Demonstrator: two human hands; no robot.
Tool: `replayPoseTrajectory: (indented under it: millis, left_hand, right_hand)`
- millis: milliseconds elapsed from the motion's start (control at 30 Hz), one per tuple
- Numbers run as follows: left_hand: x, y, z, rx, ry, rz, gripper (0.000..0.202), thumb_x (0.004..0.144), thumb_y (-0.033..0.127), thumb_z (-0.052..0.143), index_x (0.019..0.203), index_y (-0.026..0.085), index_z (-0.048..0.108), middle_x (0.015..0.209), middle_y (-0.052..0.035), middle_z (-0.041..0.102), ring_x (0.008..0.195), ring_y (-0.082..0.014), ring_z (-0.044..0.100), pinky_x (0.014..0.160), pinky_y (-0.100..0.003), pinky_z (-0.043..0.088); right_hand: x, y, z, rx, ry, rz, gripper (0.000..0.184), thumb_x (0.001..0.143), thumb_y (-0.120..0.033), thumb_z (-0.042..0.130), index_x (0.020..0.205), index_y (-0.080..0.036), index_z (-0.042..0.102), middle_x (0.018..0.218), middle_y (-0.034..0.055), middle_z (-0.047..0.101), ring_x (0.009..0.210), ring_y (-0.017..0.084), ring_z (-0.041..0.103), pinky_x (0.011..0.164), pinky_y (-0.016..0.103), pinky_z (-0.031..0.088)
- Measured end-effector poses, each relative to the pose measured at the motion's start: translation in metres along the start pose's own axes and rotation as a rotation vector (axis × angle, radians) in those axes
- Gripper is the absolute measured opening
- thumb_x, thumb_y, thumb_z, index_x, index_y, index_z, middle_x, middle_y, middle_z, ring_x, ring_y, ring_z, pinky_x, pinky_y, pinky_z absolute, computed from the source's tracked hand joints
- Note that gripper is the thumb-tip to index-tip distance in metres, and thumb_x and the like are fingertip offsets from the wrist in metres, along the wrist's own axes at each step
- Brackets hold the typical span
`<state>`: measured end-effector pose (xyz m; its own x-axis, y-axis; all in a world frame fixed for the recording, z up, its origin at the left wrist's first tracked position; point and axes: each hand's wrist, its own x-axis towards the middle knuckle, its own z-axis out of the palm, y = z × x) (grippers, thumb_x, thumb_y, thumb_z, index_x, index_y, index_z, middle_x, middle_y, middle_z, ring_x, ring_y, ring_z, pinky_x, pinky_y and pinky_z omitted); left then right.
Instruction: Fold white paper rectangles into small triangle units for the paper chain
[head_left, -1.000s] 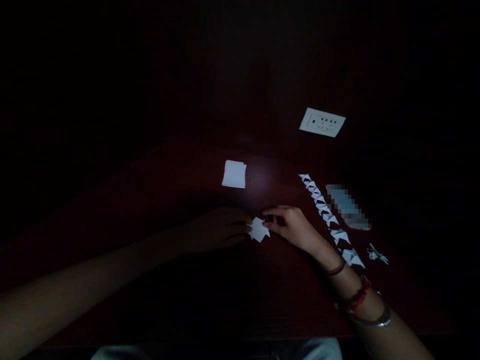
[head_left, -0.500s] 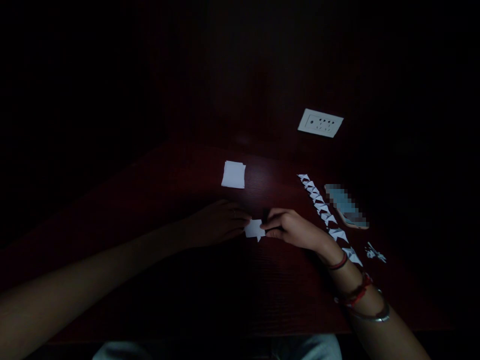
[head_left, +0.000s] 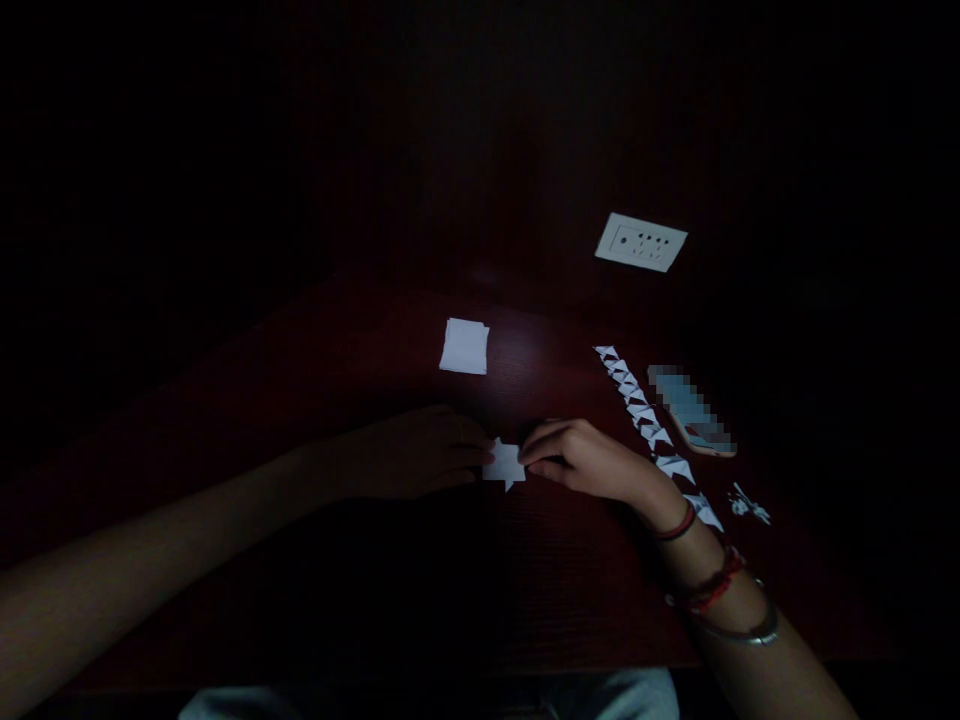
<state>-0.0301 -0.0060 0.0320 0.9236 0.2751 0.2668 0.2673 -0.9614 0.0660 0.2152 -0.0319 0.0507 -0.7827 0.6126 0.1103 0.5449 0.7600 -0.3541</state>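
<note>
Between my two hands is a small white folded paper, roughly square, with a pointed tip at its upper edge and another at its lower edge. My left hand, in deep shadow, has its fingertips on the paper's left edge. From the other side, my right hand pinches the right edge between thumb and fingers. Farther off on the dark red table lies a stack of white square paper sheets.
A row of folded white paper pieces runs along the right side. Beyond it lie a phone and a little heap of white scraps. A socket plate is on the wall behind. Surroundings are very dark.
A pointed tip now shows at the paper's upper edge as well as the lower one. Paper and both hands have shifted slightly left.
</note>
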Motion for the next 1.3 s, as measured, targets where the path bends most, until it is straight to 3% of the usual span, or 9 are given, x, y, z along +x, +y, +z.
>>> replayPoseTrajectory:
  millis: [233,467,667,900,1133,1300]
  left_hand:
    - [-0.002,0.005,-0.005,0.015,-0.014,-0.001,0.023,0.088,0.025,0.044,0.108,0.022,0.055,0.121,-0.0020,0.052,0.113,-0.0168,0.043,0.097,-0.030,0.026]
    - [0.001,0.004,0.001,0.019,-0.001,0.021,0.018,0.087,0.022,0.045,0.095,0.019,0.061,0.110,-0.0039,0.057,0.105,-0.0170,0.048,0.091,-0.030,0.033]
    - [0.000,0.003,0.000,-0.005,0.008,-0.009,0.023,0.090,0.025,0.041,0.106,0.017,0.056,0.112,-0.0056,0.057,0.104,-0.0176,0.050,0.090,-0.031,0.035]
    - [-0.002,0.005,-0.006,0.013,-0.030,0.007,0.023,0.089,0.022,0.042,0.104,0.016,0.058,0.114,-0.0067,0.056,0.107,-0.0189,0.047,0.092,-0.031,0.035]
    - [-0.002,0.006,-0.013,-0.100,-0.070,-0.065,0.024,0.089,0.021,0.041,0.108,0.017,0.056,0.115,-0.0046,0.056,0.108,-0.0166,0.047,0.094,-0.028,0.034]
    - [-0.003,0.005,-0.015,-0.109,-0.071,-0.077,0.027,0.091,0.024,0.037,0.110,0.017,0.054,0.114,-0.0059,0.056,0.107,-0.0175,0.048,0.091,-0.029,0.036]
  right_hand:
    - [-0.001,0.001,0.000,-0.046,0.025,-0.022,0.027,0.080,-0.007,0.047,0.096,-0.019,0.065,0.093,0.0042,0.061,0.087,0.014,0.055,0.078,0.027,0.044]
    - [-0.005,0.001,-0.001,-0.087,-0.038,-0.026,0.030,0.077,-0.004,0.046,0.094,-0.020,0.066,0.091,0.0032,0.062,0.084,0.013,0.056,0.075,0.025,0.045]
    - [-0.004,-0.004,-0.002,-0.123,-0.041,0.008,0.035,0.078,-0.005,0.044,0.102,-0.021,0.063,0.096,0.0036,0.061,0.084,0.013,0.057,0.073,0.024,0.044]
    - [-0.006,-0.003,-0.005,-0.176,-0.072,0.007,0.030,0.075,-0.005,0.046,0.091,-0.020,0.067,0.090,0.0023,0.061,0.080,0.013,0.056,0.072,0.024,0.043]
    - [-0.004,-0.014,-0.007,-0.124,0.077,0.018,0.030,0.077,-0.008,0.044,0.098,-0.018,0.064,0.099,0.0044,0.058,0.085,0.014,0.055,0.078,0.026,0.044]
    - [-0.003,-0.018,-0.006,-0.063,-0.008,-0.012,0.032,0.077,-0.007,0.045,0.100,-0.018,0.063,0.099,0.0039,0.058,0.085,0.013,0.056,0.078,0.025,0.044]
